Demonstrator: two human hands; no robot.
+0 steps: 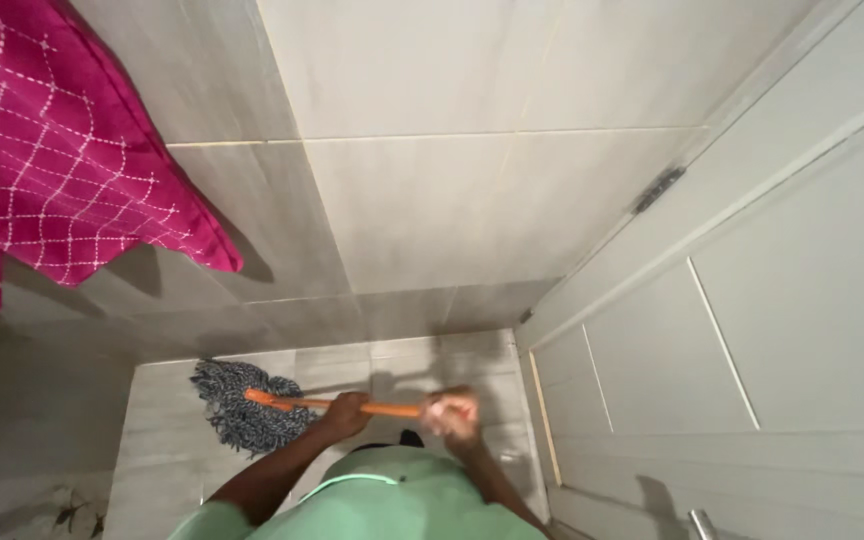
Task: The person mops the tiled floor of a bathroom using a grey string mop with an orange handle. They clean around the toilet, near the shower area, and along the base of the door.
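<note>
Fingers of both hands (345, 412) (452, 413) wrap closed round orange mop handle (392, 408).

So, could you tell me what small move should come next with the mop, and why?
Probably a short pull of the mop head back toward the feet: both hands, left hand and right hand, grip the orange handle, and the strands sit bunched near the floor's far wall.

Orange-handled mop (292, 403) – grey string head on the floor tiles (162, 450)
</note>
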